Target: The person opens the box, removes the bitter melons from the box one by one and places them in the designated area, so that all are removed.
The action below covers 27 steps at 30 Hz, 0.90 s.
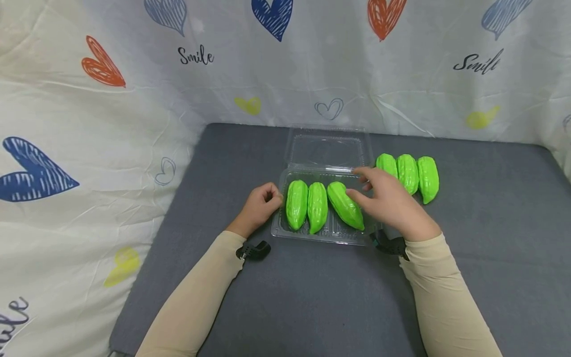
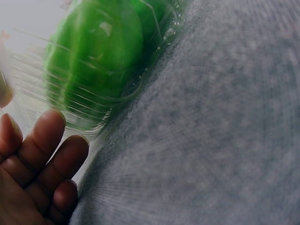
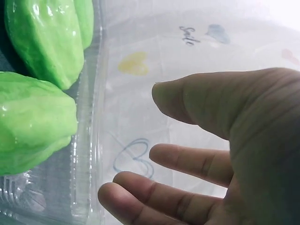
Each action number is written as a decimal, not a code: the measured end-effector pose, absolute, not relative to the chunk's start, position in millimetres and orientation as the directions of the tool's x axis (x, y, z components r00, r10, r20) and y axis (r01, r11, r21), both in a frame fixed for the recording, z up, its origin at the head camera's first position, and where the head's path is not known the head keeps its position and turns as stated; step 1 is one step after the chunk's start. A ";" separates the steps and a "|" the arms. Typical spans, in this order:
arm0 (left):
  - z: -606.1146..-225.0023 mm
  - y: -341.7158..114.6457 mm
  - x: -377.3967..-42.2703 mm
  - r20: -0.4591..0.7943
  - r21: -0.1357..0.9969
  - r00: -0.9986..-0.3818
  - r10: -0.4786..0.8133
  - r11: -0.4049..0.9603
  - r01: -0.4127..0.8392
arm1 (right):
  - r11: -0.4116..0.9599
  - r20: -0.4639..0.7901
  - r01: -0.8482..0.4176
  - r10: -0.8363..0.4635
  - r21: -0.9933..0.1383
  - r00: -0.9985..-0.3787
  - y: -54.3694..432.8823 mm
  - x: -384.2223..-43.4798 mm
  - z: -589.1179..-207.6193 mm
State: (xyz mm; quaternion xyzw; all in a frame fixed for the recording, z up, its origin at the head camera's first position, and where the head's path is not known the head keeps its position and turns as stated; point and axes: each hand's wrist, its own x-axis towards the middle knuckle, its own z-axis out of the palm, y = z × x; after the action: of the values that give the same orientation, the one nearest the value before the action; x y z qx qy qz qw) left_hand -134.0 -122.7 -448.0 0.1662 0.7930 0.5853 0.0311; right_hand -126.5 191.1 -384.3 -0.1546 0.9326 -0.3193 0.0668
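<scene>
A clear plastic container (image 1: 332, 241) with its hinged lid (image 1: 327, 150) laid back sits on the grey table. Inside are three glossy green ribbed gourds: a left one (image 1: 296, 205), a middle one (image 1: 317, 207) and a slanted right one (image 1: 345, 206). At the container's left edge my left hand (image 1: 258, 208) pinches the rim between thumb and forefinger; in the left wrist view its other fingers (image 2: 42, 140) are half bent beside the wall. Over the right side hovers my right hand (image 1: 388, 198), fingers spread, holding nothing. Its thumb (image 3: 187, 96) is apart from the gourds in the right wrist view.
Beyond my right hand, more green gourds (image 1: 428, 179) lie side by side on the grey table (image 1: 312, 302), right of the container. A white curtain (image 1: 285, 69) printed with hearts and words hangs behind the table and along its left side.
</scene>
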 end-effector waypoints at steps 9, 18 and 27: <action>-448.1 -122.7 -134.5 0.136 0.942 -0.945 0.298 0.256 0.217 | 0.752 -0.064 -0.248 -0.358 -0.611 -0.931 187.7 -126.9 -388.4; -449.9 -122.8 -135.8 0.130 0.944 -0.947 0.292 0.254 0.208 | 0.762 -0.103 -0.250 -0.383 -0.598 -0.918 180.3 -126.0 -392.6; -449.8 -123.0 -136.4 0.133 0.946 -0.946 0.296 0.247 0.210 | 0.793 -0.122 -0.283 -0.406 -0.540 -0.906 173.1 -125.0 -396.0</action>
State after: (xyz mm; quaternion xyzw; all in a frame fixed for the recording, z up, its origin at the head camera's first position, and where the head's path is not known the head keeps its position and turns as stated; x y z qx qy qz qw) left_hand -136.4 -123.0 -449.8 0.1605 0.7889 0.5921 0.0362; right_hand -125.0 173.1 -396.0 -0.1831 0.9397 -0.2645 0.1163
